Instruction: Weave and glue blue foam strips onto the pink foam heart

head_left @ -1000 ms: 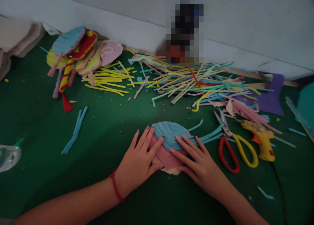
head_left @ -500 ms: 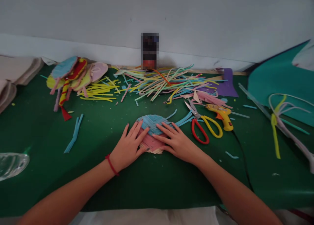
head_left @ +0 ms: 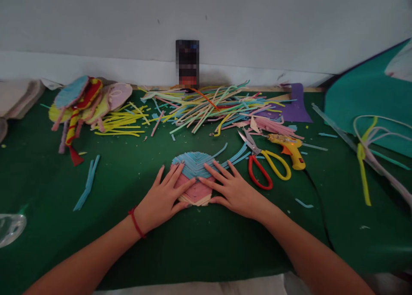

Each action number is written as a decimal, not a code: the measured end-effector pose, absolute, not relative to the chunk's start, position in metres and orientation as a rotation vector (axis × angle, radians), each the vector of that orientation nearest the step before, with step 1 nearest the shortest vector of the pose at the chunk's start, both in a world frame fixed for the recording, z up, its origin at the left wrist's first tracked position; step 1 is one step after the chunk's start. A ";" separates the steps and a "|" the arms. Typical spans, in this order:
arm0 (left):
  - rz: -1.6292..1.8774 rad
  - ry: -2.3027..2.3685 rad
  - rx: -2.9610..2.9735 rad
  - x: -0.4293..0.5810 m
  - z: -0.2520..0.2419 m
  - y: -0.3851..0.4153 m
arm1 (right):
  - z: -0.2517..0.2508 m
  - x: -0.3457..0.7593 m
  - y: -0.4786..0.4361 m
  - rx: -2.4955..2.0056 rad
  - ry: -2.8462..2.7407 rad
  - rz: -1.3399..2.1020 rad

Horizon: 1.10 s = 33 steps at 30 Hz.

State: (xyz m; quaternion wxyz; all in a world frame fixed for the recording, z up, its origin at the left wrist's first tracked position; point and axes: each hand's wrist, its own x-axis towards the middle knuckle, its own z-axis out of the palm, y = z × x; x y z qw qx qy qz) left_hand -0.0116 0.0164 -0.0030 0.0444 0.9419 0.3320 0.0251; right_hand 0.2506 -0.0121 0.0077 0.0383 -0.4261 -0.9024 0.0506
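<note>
On worktop (head_left: 199,252), near-centre: round pc. (head_left: 196,190), qty 1, lying flat; blue strips (head_left: 192,160) in chevron at far part, pink below, cream at near edge. Left hand (head_left: 161,198): on left side of pc., fingers spread flat, grip clasping nothing. Right hand (head_left: 240,194): on right side, same state; index tips of both nearly meet nr. blue/pink border. Loose blue ends (head_left: 240,150): trail right off pc., approx. toward scissors (head_left: 256,150). Step in hand (judged): pressing/aligning strips, prob. blue section. Next move calls for (est.): one hand keeping pc. flat, other free to pinch a loose end w/ fingertips, chevron lines kept tight. Beyond scissors, right: glue gun (head_left: 291,148), yellow. Far side: mixed-colour strips (head_left: 206,108), heaped. Far left: paddle-shaped pcs. (head_left: 71,92), overlapping, qty several.
</note>
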 end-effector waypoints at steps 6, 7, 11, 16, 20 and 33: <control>0.079 1.015 2.872 -0.012 -0.003 0.016 | 0.006 0.248 -0.013 -1.323 -2.764 0.188; 0.076 1.013 2.870 -0.012 -0.003 0.016 | 0.006 0.248 -0.012 -1.324 -2.761 0.192; 0.070 1.030 2.865 -0.012 -0.003 0.016 | 0.007 0.248 -0.012 -1.320 -2.740 0.214; 0.109 1.057 2.883 -0.011 -0.002 0.018 | 0.011 0.247 -0.011 -1.332 -2.685 0.263; 0.152 1.079 2.878 -0.011 -0.001 0.024 | 0.026 0.266 -0.004 -1.462 -2.435 0.201; 0.023 0.718 2.922 0.001 0.003 0.031 | 0.030 0.352 -0.001 -2.554 -1.827 0.234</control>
